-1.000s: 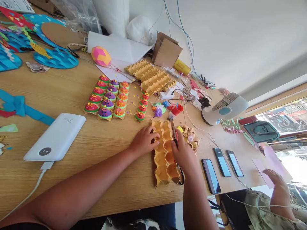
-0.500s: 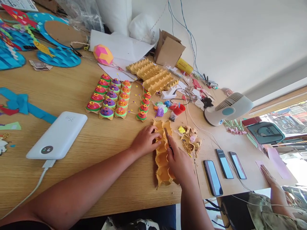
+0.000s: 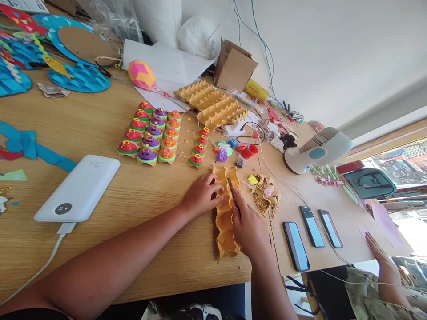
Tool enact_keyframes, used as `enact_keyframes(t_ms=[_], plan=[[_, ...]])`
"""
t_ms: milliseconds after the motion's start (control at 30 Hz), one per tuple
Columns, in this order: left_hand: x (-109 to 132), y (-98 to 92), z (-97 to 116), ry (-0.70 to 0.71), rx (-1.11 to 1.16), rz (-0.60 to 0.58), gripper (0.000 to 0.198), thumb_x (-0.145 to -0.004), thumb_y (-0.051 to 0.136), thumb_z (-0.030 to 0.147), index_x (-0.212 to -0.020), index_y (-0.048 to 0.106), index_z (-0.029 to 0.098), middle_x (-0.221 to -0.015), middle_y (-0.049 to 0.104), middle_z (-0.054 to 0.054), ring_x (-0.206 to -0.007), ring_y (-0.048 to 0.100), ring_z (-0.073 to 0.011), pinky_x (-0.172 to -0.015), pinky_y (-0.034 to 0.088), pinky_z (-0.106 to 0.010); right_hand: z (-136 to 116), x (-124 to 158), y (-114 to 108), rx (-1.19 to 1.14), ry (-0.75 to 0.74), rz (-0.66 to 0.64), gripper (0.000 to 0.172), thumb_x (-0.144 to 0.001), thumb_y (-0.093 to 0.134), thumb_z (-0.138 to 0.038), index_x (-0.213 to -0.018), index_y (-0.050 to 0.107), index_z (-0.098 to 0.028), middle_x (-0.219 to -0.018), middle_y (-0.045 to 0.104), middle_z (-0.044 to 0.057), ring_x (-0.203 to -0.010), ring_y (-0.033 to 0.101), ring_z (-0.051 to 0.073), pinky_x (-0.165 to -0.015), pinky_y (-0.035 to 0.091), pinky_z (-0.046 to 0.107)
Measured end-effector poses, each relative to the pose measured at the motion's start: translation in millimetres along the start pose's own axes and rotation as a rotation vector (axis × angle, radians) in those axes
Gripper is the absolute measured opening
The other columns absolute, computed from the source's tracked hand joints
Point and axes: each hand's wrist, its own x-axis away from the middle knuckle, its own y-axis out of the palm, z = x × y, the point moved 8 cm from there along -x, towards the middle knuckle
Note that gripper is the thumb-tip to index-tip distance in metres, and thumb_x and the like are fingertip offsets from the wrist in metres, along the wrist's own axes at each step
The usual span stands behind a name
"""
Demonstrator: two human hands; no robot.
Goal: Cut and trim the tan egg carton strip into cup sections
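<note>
A strip of yellow egg carton (image 3: 227, 222) lies lengthwise on the table in front of me. My left hand (image 3: 202, 194) grips its left edge, fingers curled over the cups. In my right hand (image 3: 249, 224) is a narrow dark-bladed knife (image 3: 231, 186), its handle mostly hidden by my fingers. The blade lies along the ridge between the carton's two rows of cups, pointing away from me. Just right of the strip are carton scraps (image 3: 262, 202) with small gold bits and a yellow lump (image 3: 252, 179).
Painted egg-cup figures (image 3: 147, 155) stand in rows beyond my left hand. More egg cartons (image 3: 216, 106), a red cup (image 3: 248, 151) and a fan (image 3: 316, 151) sit further back. A power bank (image 3: 78, 189) lies left, phones (image 3: 296, 246) right. Another person's hand (image 3: 375, 246) rests at far right.
Almost nothing differs. The view has shifted very slightly; both hands, the knife and the egg carton keep nearly the same positions.
</note>
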Motion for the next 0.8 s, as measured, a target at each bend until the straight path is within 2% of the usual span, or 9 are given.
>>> enact_keyframes(t_ms=[267, 433, 567, 667, 800], plan=[[0.0, 1.0, -1.4, -0.006, 0.010, -0.002, 0.016, -0.085, 0.069, 0.034, -0.099, 0.074, 0.027, -0.126, 0.057, -0.008, -0.121, 0.054, -0.0288, -0.105, 0.047, -0.047, -0.5, 0.4, -1.2, 0.011, 0.014, -0.008, 0.057, -0.105, 0.032, -0.030, -0.161, 0.023, -0.032, -0.114, 0.075, 0.004, -0.098, 0.072, 0.020, -0.081, 0.050, 0.029], [-0.2, 1.4, -1.5, -0.003, 0.003, -0.002, 0.016, -0.085, 0.069, 0.034, -0.099, 0.074, 0.026, -0.126, 0.057, -0.008, -0.120, 0.054, -0.0286, -0.105, 0.047, -0.047, -0.7, 0.7, 0.6, 0.028, 0.007, -0.011, 0.057, -0.104, 0.034, -0.029, -0.160, 0.023, -0.032, -0.116, 0.074, 0.004, -0.097, 0.072, 0.020, -0.082, 0.050, 0.030], [0.1, 0.4, 0.1, 0.002, 0.000, 0.003, 0.016, -0.087, 0.067, 0.035, -0.098, 0.074, 0.025, -0.126, 0.057, -0.009, -0.120, 0.054, -0.0291, -0.105, 0.047, -0.047, -4.6, 0.5, 0.4, 0.098, 0.033, -0.018, 0.058, -0.104, 0.034, -0.031, -0.161, 0.021, -0.030, -0.111, 0.076, 0.005, -0.091, 0.073, 0.021, -0.076, 0.050, 0.029], [0.7, -0.8, 0.8, -0.001, 0.006, 0.010, 0.016, -0.087, 0.067, 0.034, -0.098, 0.074, 0.025, -0.127, 0.057, -0.009, -0.120, 0.055, -0.0287, -0.104, 0.048, -0.047, -12.3, -7.0, -4.0, 0.159, 0.054, -0.037, 0.059, -0.104, 0.033, -0.031, -0.162, 0.020, -0.028, -0.102, 0.077, 0.006, -0.086, 0.074, 0.021, -0.073, 0.050, 0.029], [1.0, -1.4, 0.8, -0.005, 0.023, 0.009, 0.012, -0.086, 0.068, 0.033, -0.092, 0.075, 0.025, -0.128, 0.057, -0.008, -0.121, 0.055, -0.0285, -0.105, 0.048, -0.047, -20.4, -21.6, -9.5, 0.208, 0.079, -0.072, 0.058, -0.104, 0.034, -0.032, -0.161, 0.025, -0.027, -0.100, 0.078, 0.008, -0.088, 0.075, 0.024, -0.072, 0.051, 0.029]])
